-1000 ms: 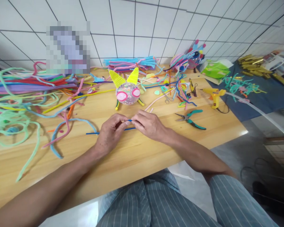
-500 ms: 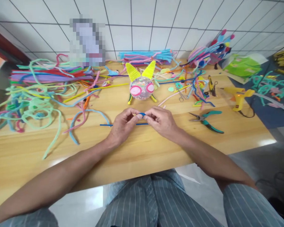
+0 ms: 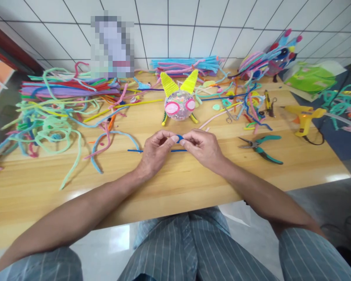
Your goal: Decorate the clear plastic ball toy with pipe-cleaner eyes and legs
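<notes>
Between the fingertips of both hands is a small curled piece of blue pipe cleaner [image 3: 179,138]. My left hand [image 3: 157,150] pinches it from the left, and my right hand [image 3: 204,147] grips its other side. Under the hands a straight blue pipe cleaner [image 3: 133,150] lies across the table, partly covered by my left hand. Just beyond the hands stands a clear ball figure [image 3: 179,110] with yellow pointed ears [image 3: 189,82], pink oval eyes and short yellow-tipped legs.
Teal-handled pliers [image 3: 259,146] lie to the right, with a yellow glue gun [image 3: 304,117] farther off. Tangled pale green pipe cleaners [image 3: 57,136] cover the left side. A blue bundle [image 3: 187,63] sits by the tiled wall, near small scissors [image 3: 231,115] and a green packet [image 3: 308,78].
The camera view has shifted slightly, so everything appears a little farther right and higher. Both hands keep their pinch on the blue piece, with only slight finger movement.
</notes>
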`<state>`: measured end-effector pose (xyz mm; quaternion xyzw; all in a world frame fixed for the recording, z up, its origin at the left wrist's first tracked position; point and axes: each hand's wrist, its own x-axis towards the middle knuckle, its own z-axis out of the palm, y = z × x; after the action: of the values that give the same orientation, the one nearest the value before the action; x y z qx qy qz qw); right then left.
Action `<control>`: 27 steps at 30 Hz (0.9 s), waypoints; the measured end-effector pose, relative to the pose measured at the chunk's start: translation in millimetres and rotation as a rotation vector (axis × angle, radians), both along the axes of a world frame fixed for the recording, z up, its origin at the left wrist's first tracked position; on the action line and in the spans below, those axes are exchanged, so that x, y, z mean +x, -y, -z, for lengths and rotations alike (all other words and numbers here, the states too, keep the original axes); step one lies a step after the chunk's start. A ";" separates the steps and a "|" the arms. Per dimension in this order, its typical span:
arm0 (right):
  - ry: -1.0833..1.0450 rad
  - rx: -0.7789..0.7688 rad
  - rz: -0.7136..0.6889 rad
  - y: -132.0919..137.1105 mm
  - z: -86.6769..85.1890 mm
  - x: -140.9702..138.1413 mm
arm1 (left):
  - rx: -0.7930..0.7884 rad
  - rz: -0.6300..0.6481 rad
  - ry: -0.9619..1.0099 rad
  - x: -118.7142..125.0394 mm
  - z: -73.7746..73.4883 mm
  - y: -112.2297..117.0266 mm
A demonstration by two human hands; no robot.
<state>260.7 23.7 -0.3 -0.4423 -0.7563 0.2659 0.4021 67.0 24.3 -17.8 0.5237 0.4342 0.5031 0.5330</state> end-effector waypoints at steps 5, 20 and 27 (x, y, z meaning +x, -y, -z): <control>0.037 -0.003 0.013 -1.2 -0.9 2.5 | 0.088 0.024 -0.064 -1.9 2.9 -3.3; -0.110 -0.224 0.033 -1.9 3.1 2.7 | -0.100 0.161 0.125 -1.4 0.6 -10.4; -0.253 -0.378 0.008 -2.0 3.2 0.4 | -0.192 0.145 0.150 -4.4 1.8 -13.0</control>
<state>261.2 25.7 -3.4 -0.4760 -0.6347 0.4547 0.4048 62.6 37.3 -19.6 0.4613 0.4002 0.4574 0.6464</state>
